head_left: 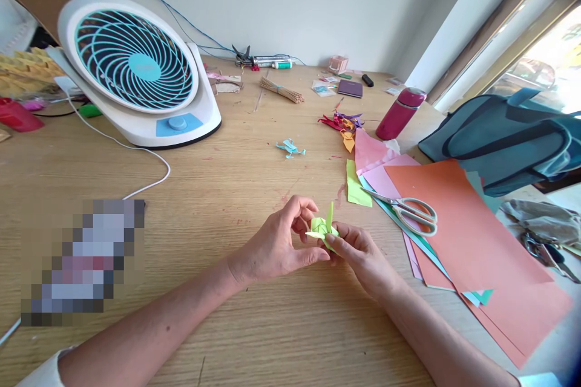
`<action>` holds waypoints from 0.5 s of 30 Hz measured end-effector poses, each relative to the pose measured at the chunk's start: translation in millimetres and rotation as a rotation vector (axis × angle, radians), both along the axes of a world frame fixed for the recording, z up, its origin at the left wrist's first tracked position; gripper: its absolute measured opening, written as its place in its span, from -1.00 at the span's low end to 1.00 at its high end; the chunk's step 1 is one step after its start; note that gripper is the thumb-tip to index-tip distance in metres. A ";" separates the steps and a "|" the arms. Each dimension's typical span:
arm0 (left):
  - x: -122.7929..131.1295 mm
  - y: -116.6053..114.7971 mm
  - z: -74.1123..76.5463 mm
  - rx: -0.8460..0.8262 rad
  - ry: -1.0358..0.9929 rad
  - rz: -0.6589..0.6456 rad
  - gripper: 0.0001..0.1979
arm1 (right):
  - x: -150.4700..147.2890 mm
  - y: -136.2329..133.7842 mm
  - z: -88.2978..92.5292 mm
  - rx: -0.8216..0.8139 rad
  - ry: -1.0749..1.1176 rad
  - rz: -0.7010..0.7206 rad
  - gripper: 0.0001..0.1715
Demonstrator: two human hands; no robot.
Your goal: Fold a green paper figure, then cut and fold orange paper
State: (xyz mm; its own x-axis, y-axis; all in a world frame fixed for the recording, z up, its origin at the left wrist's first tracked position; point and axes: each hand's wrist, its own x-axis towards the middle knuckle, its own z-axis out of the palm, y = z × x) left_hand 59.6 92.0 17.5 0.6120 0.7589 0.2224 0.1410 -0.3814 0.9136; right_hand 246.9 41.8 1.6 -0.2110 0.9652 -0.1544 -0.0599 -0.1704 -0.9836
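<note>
The right hand [365, 257] has its grip pinched, thumb against fingers, on the green fold [320, 227], holding it just above the desk [204, 205]; the left hand [288, 245] curves around the fold's left side, grip spread wide, thumb well apart from the fingers, though I cannot tell whether any fingertip touches. The widest room lies left, between the left forearm and the fan [145, 66]; on the right, the edges of the sheets [472, 224] come near the right hand, and the far edge of the desk meets the wall [290, 6]. Counted: one blue fold [290, 148] beyond the hands, one green slip [358, 186], one pair of scissors [399, 201] on the sheets, one bottle [400, 115], one bag [503, 139], one fan, one bundle of sticks [281, 91]. The bright folds [348, 140] overlap too much to count, as do the sheets.
</note>
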 end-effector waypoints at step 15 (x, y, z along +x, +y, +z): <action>15.6 -13.5 -1.2 -0.271 -0.088 0.223 -0.88 | -6.2 -5.3 -15.7 0.206 -0.245 -0.147 -0.68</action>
State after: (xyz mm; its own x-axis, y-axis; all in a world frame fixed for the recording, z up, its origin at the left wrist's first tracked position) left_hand 75.2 78.5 16.3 0.4123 0.9102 0.0393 0.1102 -0.0927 0.9896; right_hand 240.7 36.5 -14.1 -0.0483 0.9987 0.0182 0.1727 0.0263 -0.9846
